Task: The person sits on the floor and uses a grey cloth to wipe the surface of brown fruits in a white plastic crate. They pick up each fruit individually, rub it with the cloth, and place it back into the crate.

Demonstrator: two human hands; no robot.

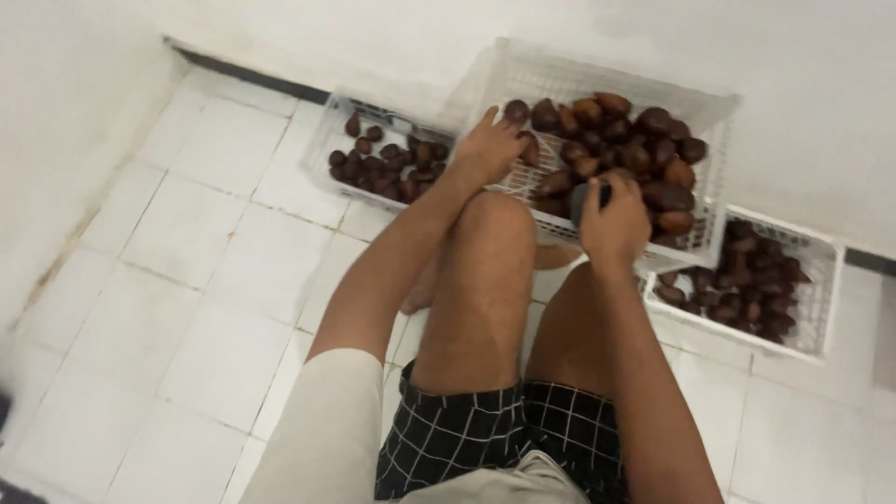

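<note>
Down on the white tiled floor (187, 280), against the foot of the white wall (653, 47), three white plastic crates sit in a row, each holding dark brown, scaly, pointed fruits. The person sits before them with knees drawn up, in black shorts with a white grid and a pale sleeve on the left arm. The left hand (485, 149) reaches over the near left edge of the middle crate (719, 112), fingers spread and resting on the fruit pile (616, 140) at that side; the fingers are apart and I cannot tell that they clasp anything. The right hand (614, 224) hovers at the near edge of the same crate, fingers curled together around a dark fruit (588, 198) whose top just shows above the knuckles. The middle crate is the fullest, heaped toward its far right corner. The left crate (327, 131) lies just beside it, touching its left wall, with a thinner layer of fruit. The right crate (826, 280) sits lower at the near right corner of the middle one, its fruits darker in shadow. A bare foot (420, 294) shows on the tiles beneath the left knee.
</note>
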